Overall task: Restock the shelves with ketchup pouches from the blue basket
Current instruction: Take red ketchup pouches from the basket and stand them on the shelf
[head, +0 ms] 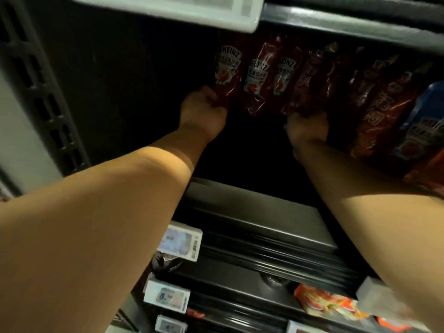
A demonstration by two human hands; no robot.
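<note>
Three red Heinz ketchup pouches stand side by side at the back of a dark shelf. My left hand pinches the bottom corner of the leftmost ketchup pouch. The middle pouch and the third Heinz pouch stand just right of it. My right hand grips the lower edge of the pouches near the third one, its fingers hidden behind them. The blue basket is not in view.
Several red pouches with other lettering fill the shelf to the right, then a blue-topped Heinz pack. White price tags line the shelf edges below. An orange packet lies on a lower shelf. A perforated upright stands left.
</note>
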